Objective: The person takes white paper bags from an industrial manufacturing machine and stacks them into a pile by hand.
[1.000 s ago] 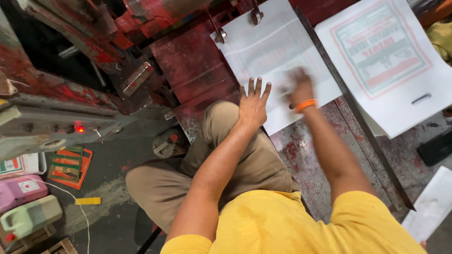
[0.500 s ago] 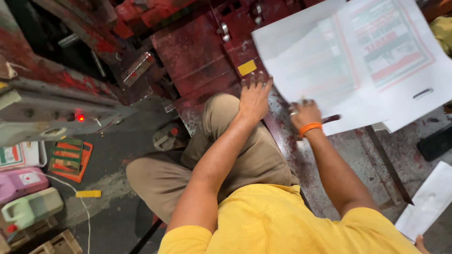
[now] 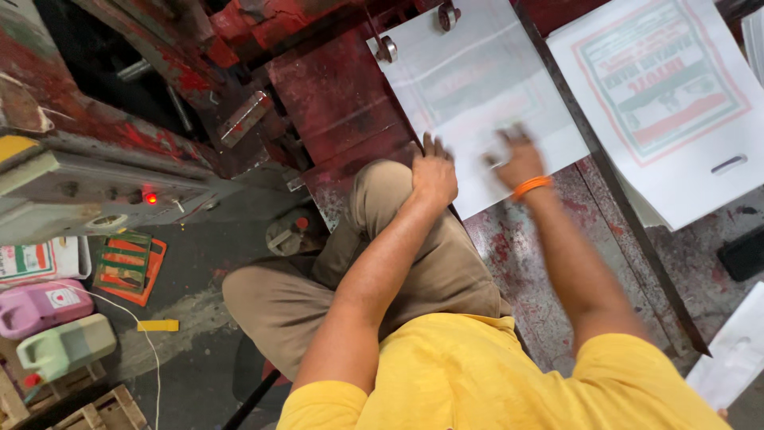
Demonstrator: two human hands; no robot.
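Since a moment ago the pale sheet (image 3: 477, 95) has slid back under the clips, and my right hand (image 3: 519, 157), blurred, fingers apart, lies flat on it. My left hand (image 3: 434, 177), open, presses its near edge against the rough red-stained metal surface (image 3: 342, 95). Squaring this thin, limp sheet seems next.

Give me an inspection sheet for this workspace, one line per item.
Surface: red-stained metal machine bed, paint worn.
Job's things: pale sheet lying flat under two round clips; printed sheet stack to its right.
Clutter: pink jug, green jug, yellow strip on the floor.
Grippers: left hand resting at the sheet's near edge; right hand blurred over the sheet, orange wristband.
Cables: thin white cord across the floor.
Surroundings: control box with lit red lamp; wooden pallet.
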